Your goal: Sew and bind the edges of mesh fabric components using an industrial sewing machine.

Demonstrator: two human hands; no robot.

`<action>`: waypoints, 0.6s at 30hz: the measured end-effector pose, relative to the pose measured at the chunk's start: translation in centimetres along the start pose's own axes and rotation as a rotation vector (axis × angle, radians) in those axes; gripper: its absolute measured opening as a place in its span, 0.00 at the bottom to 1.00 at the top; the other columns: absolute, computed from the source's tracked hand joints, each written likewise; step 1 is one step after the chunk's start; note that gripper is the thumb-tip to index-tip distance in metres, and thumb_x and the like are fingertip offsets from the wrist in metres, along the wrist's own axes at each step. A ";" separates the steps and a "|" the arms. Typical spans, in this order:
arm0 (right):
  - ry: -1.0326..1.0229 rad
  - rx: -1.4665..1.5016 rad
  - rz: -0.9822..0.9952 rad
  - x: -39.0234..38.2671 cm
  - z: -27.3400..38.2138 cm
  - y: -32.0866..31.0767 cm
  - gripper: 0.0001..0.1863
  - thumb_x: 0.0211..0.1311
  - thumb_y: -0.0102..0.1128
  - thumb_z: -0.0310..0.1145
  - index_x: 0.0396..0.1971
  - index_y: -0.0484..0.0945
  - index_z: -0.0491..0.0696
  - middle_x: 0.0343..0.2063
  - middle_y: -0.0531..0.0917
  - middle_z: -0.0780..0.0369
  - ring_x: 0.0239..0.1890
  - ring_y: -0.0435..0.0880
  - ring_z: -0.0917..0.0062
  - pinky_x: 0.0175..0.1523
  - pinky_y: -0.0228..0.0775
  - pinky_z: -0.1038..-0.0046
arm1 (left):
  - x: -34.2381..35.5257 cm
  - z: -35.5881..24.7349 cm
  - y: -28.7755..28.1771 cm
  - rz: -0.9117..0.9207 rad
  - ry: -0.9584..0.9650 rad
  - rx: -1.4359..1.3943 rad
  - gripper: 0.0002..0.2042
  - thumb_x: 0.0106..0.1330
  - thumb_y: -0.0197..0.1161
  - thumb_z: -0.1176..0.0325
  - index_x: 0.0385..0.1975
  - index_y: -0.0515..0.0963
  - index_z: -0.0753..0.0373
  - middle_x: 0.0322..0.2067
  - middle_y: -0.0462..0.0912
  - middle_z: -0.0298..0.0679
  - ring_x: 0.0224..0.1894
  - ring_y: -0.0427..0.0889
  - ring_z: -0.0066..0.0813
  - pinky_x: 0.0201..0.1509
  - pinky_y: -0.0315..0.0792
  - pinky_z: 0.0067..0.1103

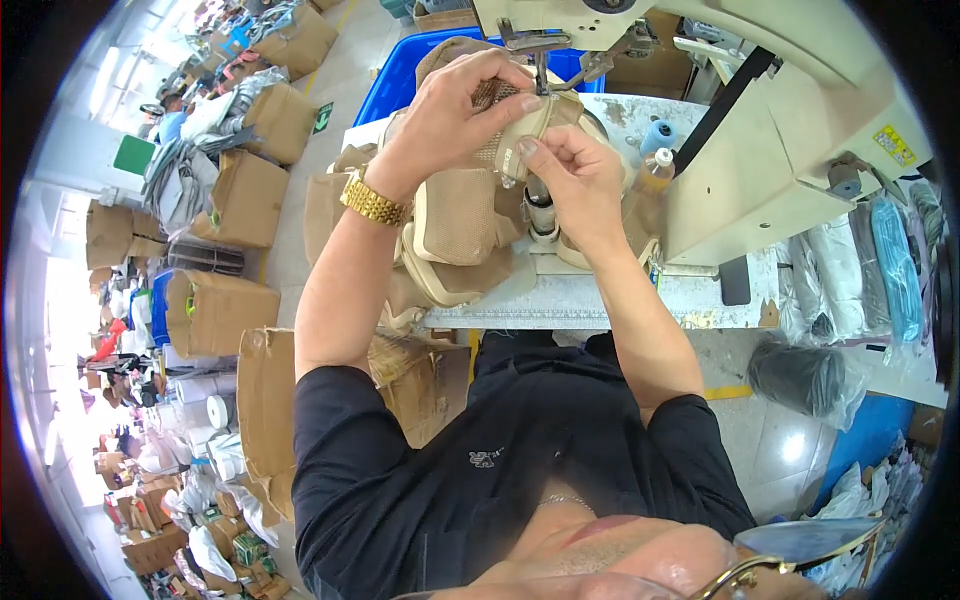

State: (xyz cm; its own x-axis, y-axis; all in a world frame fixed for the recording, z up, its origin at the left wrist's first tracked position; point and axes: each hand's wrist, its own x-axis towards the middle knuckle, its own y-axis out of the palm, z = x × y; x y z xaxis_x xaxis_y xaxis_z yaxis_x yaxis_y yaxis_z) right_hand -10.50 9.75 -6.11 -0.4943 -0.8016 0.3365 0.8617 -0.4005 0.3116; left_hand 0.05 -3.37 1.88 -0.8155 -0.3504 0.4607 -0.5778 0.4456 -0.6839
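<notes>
My left hand [470, 110] is up by the sewing machine's presser foot [541, 80], fingers closed over a beige mesh fabric piece [498, 150] with a pale band. My right hand [575, 175], just below and to the right, pinches the same piece with thumb and curled fingers. Part of the piece is hidden under my hands. More beige mesh-covered pieces with cream edging [450, 225] lie heaped on the white worktable [540, 310]. Behind my right hand stands a metal cylinder [540, 215].
A blue bin [385, 85] is behind the table. A bottle [656, 170], blue thread cone [660, 138] and dark phone-like slab [734, 284] sit right. Cardboard boxes [270, 220] and piled goods line the left, where a co-worker [170, 125] is visible. Wrapped rolls [840, 270] stand right.
</notes>
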 end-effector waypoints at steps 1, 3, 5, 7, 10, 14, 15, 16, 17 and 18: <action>0.000 0.012 -0.006 0.1 -0.1 0.0 0.06 0.62 0.65 0.29 0.28 0.80 0.42 0.22 0.80 0.71 0.24 0.72 0.93 0.28 0.61 0.87 | -0.1 0.1 0.2 -0.017 0.026 -0.002 0.09 0.63 0.67 0.69 0.40 0.79 0.66 0.45 0.82 0.37 0.46 0.79 0.20 0.49 0.74 0.20; -0.001 0.025 -0.008 0.3 -0.4 -0.1 0.06 0.62 0.65 0.29 0.28 0.80 0.43 0.21 0.79 0.72 0.23 0.70 0.94 0.27 0.59 0.88 | -0.1 0.2 0.5 -0.057 0.035 -0.032 0.10 0.62 0.67 0.66 0.38 0.80 0.65 0.39 0.83 0.37 0.41 0.80 0.24 0.46 0.74 0.21; 0.020 0.038 0.021 0.5 -0.6 -0.4 0.07 0.62 0.65 0.30 0.28 0.80 0.43 0.20 0.79 0.72 0.22 0.70 0.94 0.27 0.58 0.88 | -0.1 0.0 0.5 -0.100 0.044 -0.058 0.11 0.61 0.68 0.64 0.36 0.80 0.64 0.33 0.83 0.36 0.36 0.80 0.27 0.42 0.74 0.22; 0.053 0.063 0.012 0.6 -0.1 -0.6 0.07 0.62 0.65 0.31 0.28 0.81 0.43 0.20 0.79 0.72 0.22 0.70 0.94 0.26 0.58 0.88 | -0.1 -0.5 0.4 -0.093 -0.006 0.031 0.12 0.61 0.68 0.62 0.35 0.80 0.63 0.32 0.83 0.36 0.36 0.80 0.26 0.42 0.74 0.22; 0.090 0.119 0.001 0.8 -0.1 -0.6 0.08 0.62 0.66 0.32 0.29 0.81 0.43 0.19 0.78 0.73 0.21 0.70 0.93 0.26 0.58 0.88 | -0.3 -0.5 0.6 -0.117 -0.023 0.021 0.12 0.61 0.69 0.60 0.35 0.80 0.63 0.31 0.83 0.35 0.34 0.80 0.25 0.40 0.73 0.22; 0.130 0.155 0.019 0.6 0.0 -0.6 0.07 0.62 0.66 0.32 0.32 0.81 0.43 0.20 0.78 0.73 0.22 0.71 0.93 0.27 0.60 0.88 | -0.5 -1.3 0.3 -0.087 -0.081 0.041 0.12 0.61 0.68 0.61 0.35 0.80 0.63 0.31 0.83 0.36 0.33 0.80 0.28 0.40 0.73 0.22; 0.127 0.154 0.016 0.4 -0.2 -0.7 0.07 0.62 0.66 0.32 0.32 0.81 0.43 0.20 0.78 0.73 0.22 0.71 0.93 0.27 0.60 0.88 | -0.3 -1.9 0.2 -0.081 -0.069 0.129 0.11 0.61 0.68 0.62 0.35 0.80 0.63 0.32 0.84 0.36 0.34 0.81 0.30 0.41 0.74 0.23; 0.071 0.143 0.049 0.1 -0.8 -0.8 0.08 0.62 0.66 0.30 0.37 0.80 0.43 0.22 0.78 0.72 0.24 0.71 0.93 0.28 0.61 0.88 | -0.2 -2.4 0.2 -0.075 -0.057 0.217 0.10 0.61 0.68 0.63 0.35 0.80 0.63 0.33 0.84 0.37 0.36 0.81 0.32 0.42 0.74 0.25; 0.016 0.132 0.081 -0.1 -1.0 -0.9 0.10 0.62 0.66 0.29 0.41 0.79 0.43 0.23 0.79 0.71 0.25 0.72 0.94 0.30 0.61 0.88 | -0.2 -2.6 0.3 -0.074 -0.051 0.215 0.10 0.61 0.68 0.63 0.35 0.80 0.63 0.33 0.84 0.37 0.36 0.81 0.32 0.42 0.74 0.25; 0.019 0.133 0.079 -0.4 -1.1 -0.8 0.10 0.62 0.66 0.29 0.41 0.79 0.43 0.23 0.79 0.71 0.25 0.72 0.94 0.30 0.61 0.88 | -0.5 -2.5 0.3 -0.135 0.152 0.394 0.10 0.61 0.67 0.64 0.36 0.81 0.63 0.36 0.84 0.37 0.39 0.82 0.34 0.44 0.75 0.26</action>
State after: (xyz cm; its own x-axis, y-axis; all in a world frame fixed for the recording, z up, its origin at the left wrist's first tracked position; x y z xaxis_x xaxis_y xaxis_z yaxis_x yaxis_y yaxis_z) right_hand -10.91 9.92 -7.46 -0.4219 -0.8373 0.3478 0.8743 -0.2742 0.4005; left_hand 0.16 -1.00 2.83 -0.7463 -0.2455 0.6187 -0.6464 0.0454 -0.7616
